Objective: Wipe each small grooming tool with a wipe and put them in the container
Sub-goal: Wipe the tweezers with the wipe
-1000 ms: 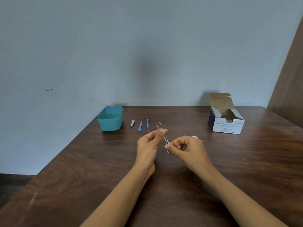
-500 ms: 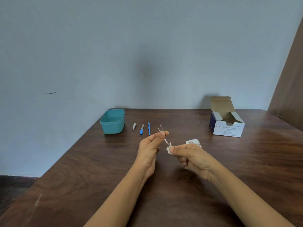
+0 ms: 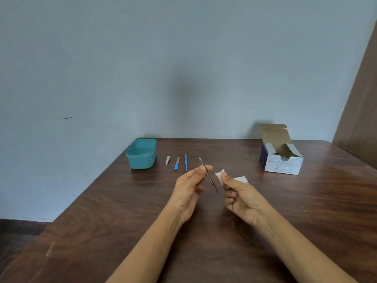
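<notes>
- On the head view, I see the left hand [image 3: 187,190] raised over the table [image 3: 102,211], thumb and forefinger pinching the tweezers [image 3: 210,178] a little above their middle.
- The tweezers hang in the air at a slant, upper end pointing away from me and to the left, lower end toward me and to the right. They touch nothing but those two fingertips.
- The right hand [image 3: 240,199] is just beside them, fingers curled. Its thumb and forefinger pinch a small crumpled white wipe [image 3: 219,174].
- The wipe is close to the tweezers but apart from them, with a narrow gap between.
- Behind the right hand, a torn white wrapper [image 3: 242,179] lies flat on the table, partly hidden by the knuckles.
- The teal container [image 3: 141,154] stands at the far left corner of the table, lid off. I cannot make out anything inside it.
- To its right, three tools lie in a row on the wood, each apart from the next: a metal clipper [image 3: 167,160], a file [image 3: 177,164] with a blue handle, and a thin blue tool [image 3: 185,162].
- Far right, an open box [image 3: 282,160] of alcohol swabs sits with its flap standing up, well apart from everything else.
- A plain grey-blue wall [image 3: 183,68] runs behind the table.
</notes>
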`<state>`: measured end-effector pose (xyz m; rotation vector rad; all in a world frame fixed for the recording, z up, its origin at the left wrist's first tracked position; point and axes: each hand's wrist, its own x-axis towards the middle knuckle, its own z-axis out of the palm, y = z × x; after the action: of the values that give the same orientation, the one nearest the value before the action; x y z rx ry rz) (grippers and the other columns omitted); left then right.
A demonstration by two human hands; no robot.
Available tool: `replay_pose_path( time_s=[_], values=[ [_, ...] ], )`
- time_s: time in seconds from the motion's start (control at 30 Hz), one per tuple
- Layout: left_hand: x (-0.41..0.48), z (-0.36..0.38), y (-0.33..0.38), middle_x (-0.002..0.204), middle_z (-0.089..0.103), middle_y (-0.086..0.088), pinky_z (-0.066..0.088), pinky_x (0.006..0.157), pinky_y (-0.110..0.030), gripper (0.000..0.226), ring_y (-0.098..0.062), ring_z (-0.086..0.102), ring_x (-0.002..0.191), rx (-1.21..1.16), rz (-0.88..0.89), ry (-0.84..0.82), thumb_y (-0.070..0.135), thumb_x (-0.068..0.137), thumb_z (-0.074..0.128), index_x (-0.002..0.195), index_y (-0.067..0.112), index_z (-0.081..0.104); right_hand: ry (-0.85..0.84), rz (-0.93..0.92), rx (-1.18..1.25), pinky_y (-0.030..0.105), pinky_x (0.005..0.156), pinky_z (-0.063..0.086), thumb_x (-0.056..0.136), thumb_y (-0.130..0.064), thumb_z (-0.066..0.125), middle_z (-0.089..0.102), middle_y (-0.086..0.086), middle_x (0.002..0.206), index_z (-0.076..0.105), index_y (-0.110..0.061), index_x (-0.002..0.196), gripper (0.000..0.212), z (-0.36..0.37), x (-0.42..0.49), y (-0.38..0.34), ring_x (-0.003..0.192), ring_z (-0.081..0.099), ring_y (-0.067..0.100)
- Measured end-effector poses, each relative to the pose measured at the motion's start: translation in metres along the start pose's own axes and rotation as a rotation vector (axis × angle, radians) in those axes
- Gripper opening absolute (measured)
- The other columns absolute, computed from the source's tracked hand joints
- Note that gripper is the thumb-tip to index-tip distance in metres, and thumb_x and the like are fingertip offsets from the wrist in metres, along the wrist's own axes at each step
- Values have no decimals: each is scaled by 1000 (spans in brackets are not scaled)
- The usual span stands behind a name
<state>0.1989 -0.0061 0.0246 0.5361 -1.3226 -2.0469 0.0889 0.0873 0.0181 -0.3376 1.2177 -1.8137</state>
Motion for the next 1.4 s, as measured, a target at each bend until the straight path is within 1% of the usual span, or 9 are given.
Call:
replay_pose_path(
  time_s=[0.3,0.53,0.63,0.7,0.83,0.97,1.13,1.23,1.4],
  values=[
    [9,-21,29,89,62,3,34,66,-22,20,-5,47,72,-178,24,63,29,70,70,82,15,77,86,-75,-93,15,46,27,81,-19,71,60,-12,60,68,-11,83,8,-1,9,7,38,31,2],
    [28,-42,82,65,63,17,32,61,-19,15,-3,43,65,98,178,215,24,91,60,86,18,74,82,-75,-270,16,43,29,77,-26,76,55,-8,65,74,-9,92,23,26,43,4,49,29,5],
    [42,-54,104,80,68,19,37,71,-19,15,3,53,79,247,231,332,24,90,62,98,18,74,96,-93,-289,17,44,34,73,-32,79,61,-2,80,74,-10,100,35,45,64,2,54,30,8],
    [53,-64,117,92,70,13,39,69,-14,18,5,57,83,320,278,381,24,89,64,102,16,74,88,-120,-276,19,46,35,73,-32,79,64,-1,84,75,-13,92,27,58,76,2,57,30,9],
    [82,-86,134,97,70,6,37,66,-9,20,3,57,83,552,332,462,28,83,71,97,14,75,73,-211,-243,23,59,36,75,-30,77,70,-6,84,76,-17,84,16,79,96,7,61,37,7],
    [122,-110,139,86,69,4,47,83,-31,12,-19,55,102,1014,352,583,32,81,67,75,23,71,75,-391,-344,13,62,41,82,-22,73,72,-8,79,76,-9,95,19,80,115,23,77,61,8],
    [161,-129,129,99,63,-8,31,81,-32,20,-29,37,112,1570,222,695,28,81,63,86,10,70,50,-446,-362,9,68,46,81,-18,74,76,2,86,77,-10,86,10,74,130,33,86,66,11],
    [173,-137,118,110,56,-11,30,83,-34,10,-31,35,115,1712,87,654,20,78,62,82,11,58,58,-431,-346,14,69,45,80,-18,75,76,1,86,77,-11,85,9,73,133,34,86,66,10],
    [190,-145,103,123,51,-13,31,96,-39,28,-33,29,127,1919,-4,601,16,79,58,106,10,59,39,-419,-352,12,69,45,78,-20,75,76,4,87,77,-11,84,11,73,134,34,85,64,9]
  ],
)
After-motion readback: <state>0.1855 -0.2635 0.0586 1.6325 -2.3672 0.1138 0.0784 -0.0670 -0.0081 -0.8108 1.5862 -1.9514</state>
